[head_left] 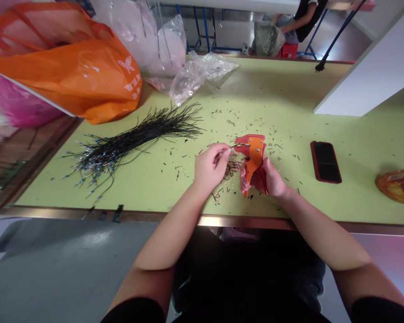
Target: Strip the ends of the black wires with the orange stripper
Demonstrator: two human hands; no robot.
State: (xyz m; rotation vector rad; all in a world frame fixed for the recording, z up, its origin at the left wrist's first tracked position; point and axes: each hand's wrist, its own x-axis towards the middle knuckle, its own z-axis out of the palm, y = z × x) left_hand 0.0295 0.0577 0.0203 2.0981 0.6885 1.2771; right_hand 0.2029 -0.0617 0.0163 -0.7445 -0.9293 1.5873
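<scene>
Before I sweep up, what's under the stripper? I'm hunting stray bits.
The right hand holds the stripper; wire bits lie around on the green table, but the hand hides the tabletop directly beneath.

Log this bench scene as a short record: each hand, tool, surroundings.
left hand: left hand pinches a thin wire, its end at the stripper
right hand: right hand grips an orange-red wire stripper
nearby: black wire bundle to the left; small scraps scattered around the hands
rest: green table, phone, orange bag, seated person beyond the table
</scene>
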